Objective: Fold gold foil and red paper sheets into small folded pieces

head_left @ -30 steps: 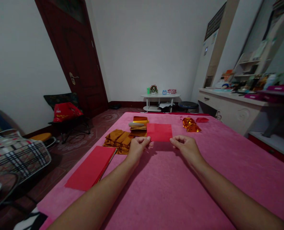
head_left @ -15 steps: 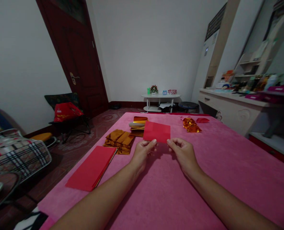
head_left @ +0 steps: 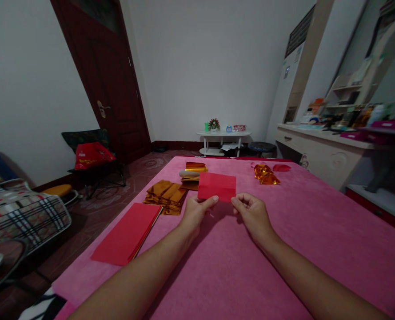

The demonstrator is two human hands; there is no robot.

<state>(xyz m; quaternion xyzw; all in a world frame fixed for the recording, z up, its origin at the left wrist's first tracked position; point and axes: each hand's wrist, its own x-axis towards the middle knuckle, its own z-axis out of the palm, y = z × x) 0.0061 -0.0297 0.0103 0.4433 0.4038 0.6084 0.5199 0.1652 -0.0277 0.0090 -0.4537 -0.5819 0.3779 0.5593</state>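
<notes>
Two bare hands hold a small red paper sheet [head_left: 216, 186] above a pink-covered table [head_left: 284, 249]. The left hand [head_left: 197, 211] grips its near edge, thumb laid on top; the fingers of the right hand [head_left: 252, 213] are closed in a pinch on its near right corner. The sheet shows no writing.

Seen from the sheet, with 12 o'clock at the far side, a stack of folded gold paper [head_left: 165, 195] lies at 9 o'clock. A pile of larger red sheets [head_left: 127, 233] rests at 8 o'clock, near the table's left edge. At 11 o'clock, just beyond the sheet, sits gold foil [head_left: 195, 166] with a grey object [head_left: 189, 174] too small to identify. Crumpled gold foil [head_left: 265, 173] and a red scrap [head_left: 281, 167] lie at 2 o'clock, toward the far edge. Open cloth spreads from 3 to 6 o'clock, between the forearms and out to the right edge.

Off the table at 10 o'clock, a red bag [head_left: 92, 155] on a folding chair [head_left: 84, 135] bears yellow lettering too small to read. A pink box [head_left: 390, 123] on the dresser [head_left: 320, 142] at 2 o'clock carries a pale label, also illegible.
</notes>
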